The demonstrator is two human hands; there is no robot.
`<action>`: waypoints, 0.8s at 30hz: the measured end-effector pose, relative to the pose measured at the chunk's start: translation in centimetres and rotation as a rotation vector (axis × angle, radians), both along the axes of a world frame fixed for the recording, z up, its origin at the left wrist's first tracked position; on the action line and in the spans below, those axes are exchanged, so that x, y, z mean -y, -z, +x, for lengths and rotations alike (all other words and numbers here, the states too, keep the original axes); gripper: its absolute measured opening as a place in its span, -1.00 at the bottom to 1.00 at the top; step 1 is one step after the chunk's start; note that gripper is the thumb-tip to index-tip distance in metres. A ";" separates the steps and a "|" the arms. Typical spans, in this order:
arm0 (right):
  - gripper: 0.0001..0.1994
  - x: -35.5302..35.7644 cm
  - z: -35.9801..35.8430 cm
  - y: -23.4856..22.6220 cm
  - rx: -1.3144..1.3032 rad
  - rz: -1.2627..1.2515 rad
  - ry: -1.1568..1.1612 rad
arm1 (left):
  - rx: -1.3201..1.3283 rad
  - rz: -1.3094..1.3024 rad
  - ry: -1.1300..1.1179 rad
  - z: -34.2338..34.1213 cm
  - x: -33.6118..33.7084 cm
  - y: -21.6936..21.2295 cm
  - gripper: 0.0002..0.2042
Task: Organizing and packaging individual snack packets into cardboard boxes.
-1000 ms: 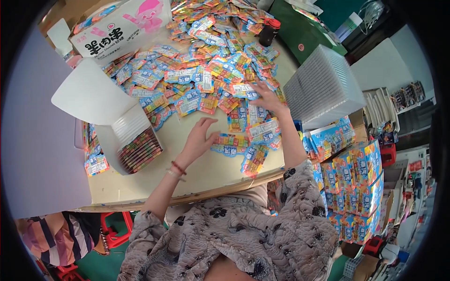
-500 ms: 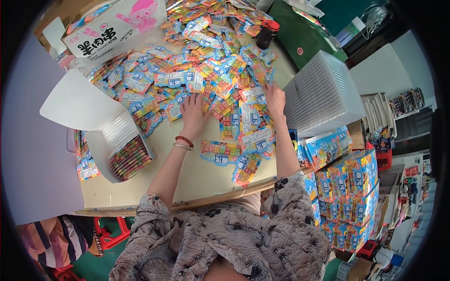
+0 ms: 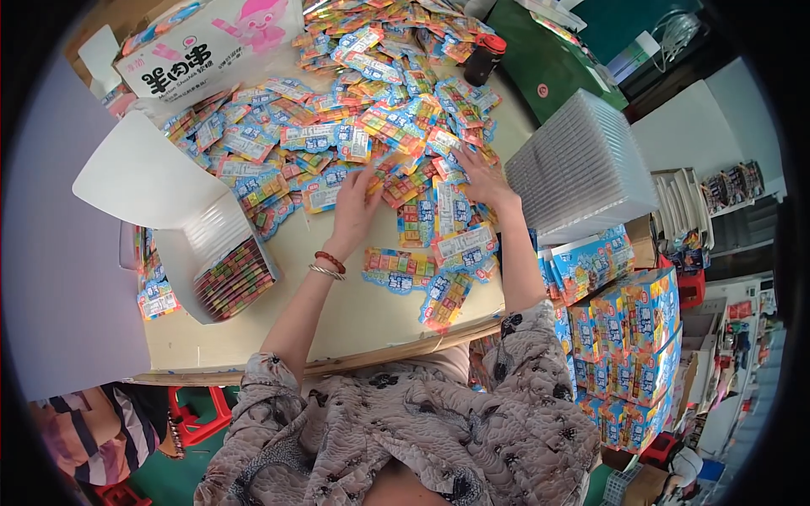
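Many small flat candy packets (image 3: pixel 329 135), printed blue, yellow and red, lie in a loose heap over the cream table. At the heap's near side, my left hand (image 3: pixel 354 207) is turned on edge, its fingers closing at the rim of a blurred packet (image 3: pixel 390 160). My right hand (image 3: pixel 487 181) lies over packets to the right, fingers spread and pointing inward. Several packets (image 3: pixel 398 268) lie nearer to me, between my forearms. Left of my left arm, an open white box (image 3: pixel 181 257) holds a row of packets (image 3: pixel 234 282) standing on edge.
A tall stack of clear plastic trays (image 3: pixel 582 169) stands right of my right hand. A dark bottle with a red lid (image 3: pixel 483 59) is at the back. A large white carton (image 3: pixel 211 55) stands at back left. Blue display boxes (image 3: pixel 629 358) are piled beyond the table's right edge.
My left hand has turned from flat to on edge, its fingers at a packet. My right hand has shifted slightly left and nearer, fingers now spread over the packets.
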State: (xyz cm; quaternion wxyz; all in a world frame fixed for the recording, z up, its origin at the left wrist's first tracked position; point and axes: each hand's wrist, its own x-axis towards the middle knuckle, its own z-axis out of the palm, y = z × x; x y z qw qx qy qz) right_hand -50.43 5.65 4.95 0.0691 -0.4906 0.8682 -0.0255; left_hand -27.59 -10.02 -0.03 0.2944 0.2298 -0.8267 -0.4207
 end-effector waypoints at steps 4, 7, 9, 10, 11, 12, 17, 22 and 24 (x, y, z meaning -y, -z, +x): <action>-0.21 1.4 -1.2 -0.1 -0.076 0.078 -0.044 | -0.080 -0.234 0.106 -2.0 -1.8 2.7 -0.52; -0.17 1.1 -3.6 0.2 0.104 0.109 -0.073 | -0.002 -0.437 0.124 -3.2 -3.8 2.0 -0.53; -0.17 1.5 -3.8 0.3 0.082 0.089 -0.134 | 0.034 -0.383 0.147 -3.3 -3.1 1.9 -0.53; -0.17 1.6 -3.6 0.6 0.081 0.089 -0.139 | 0.072 -0.329 0.177 -3.2 -2.7 1.9 -0.53; -0.21 1.7 -3.1 0.9 0.008 0.074 -0.153 | 0.073 -0.329 0.173 -2.8 -2.4 1.7 -0.53; -0.25 1.6 -2.6 1.2 -0.064 0.059 -0.168 | 0.066 -0.345 0.180 -2.2 -2.1 1.6 -0.53; -0.27 1.3 -2.5 0.5 -0.103 -0.016 -0.187 | 0.003 -0.204 0.114 1.4 -1.9 0.9 -0.55; -0.39 0.7 -3.9 3.0 -0.361 -0.174 -0.268 | -0.083 0.013 0.127 3.6 -4.5 0.2 -0.50; -0.53 1.3 -2.6 0.9 -0.387 -0.339 -0.276 | -0.126 -0.032 0.067 4.5 -4.9 -0.8 -0.46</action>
